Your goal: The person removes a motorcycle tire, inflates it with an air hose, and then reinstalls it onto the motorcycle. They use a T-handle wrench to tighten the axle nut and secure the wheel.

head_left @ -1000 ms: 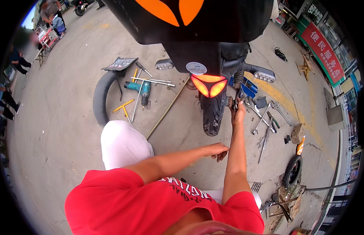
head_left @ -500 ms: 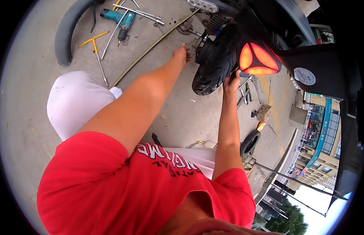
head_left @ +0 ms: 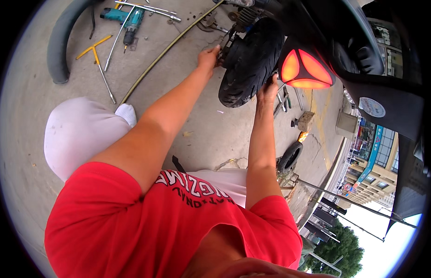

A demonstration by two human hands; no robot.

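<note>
A black scooter rear tyre (head_left: 250, 65) hangs under the scooter's dark body, just below an orange tail light (head_left: 304, 69). My left hand (head_left: 209, 56) reaches the left side of the wheel near the hub, fingers curled against metal parts there. My right hand (head_left: 268, 89) grips the tyre's right edge from the other side. What the left fingers hold is hidden by the tyre.
On the concrete to the left lie a loose grey tyre (head_left: 62, 41), a teal power drill (head_left: 129, 21), a yellow T-handle wrench (head_left: 98, 62), a long hose (head_left: 164, 51) and metal bars. Hand tools (head_left: 285, 99) and a small black wheel (head_left: 289, 156) lie to the right.
The view has swung so the wheel sits higher and closer. My left hand went from near my knee up to the wheel's left side; my right hand stays on the tyre.
</note>
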